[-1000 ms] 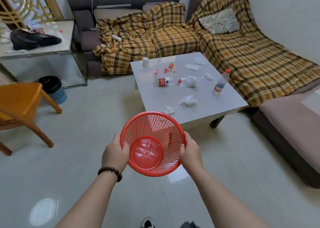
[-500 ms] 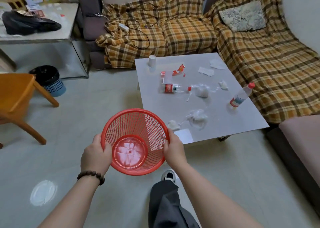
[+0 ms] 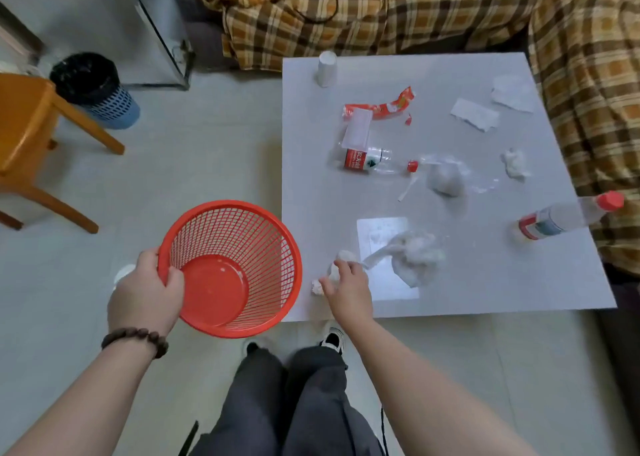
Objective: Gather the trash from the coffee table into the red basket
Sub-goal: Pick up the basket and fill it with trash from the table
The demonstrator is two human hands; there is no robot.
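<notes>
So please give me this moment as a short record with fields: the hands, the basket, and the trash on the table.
left hand: the left hand grips the rim of the red basket
right hand: the right hand reaches onto the coffee table and touches a small tissue wad
basket: held beside the table's near left corner, nothing inside
standing: white cup, upright bottle
lying: empty bottle, red wrapper, large tissue clump

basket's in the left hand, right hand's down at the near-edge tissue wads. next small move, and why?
Probably close the right hand on the small tissue wad under its fingers and drop it into the red basket: the left hand holds the basket empty just beside the table's near corner.
</notes>
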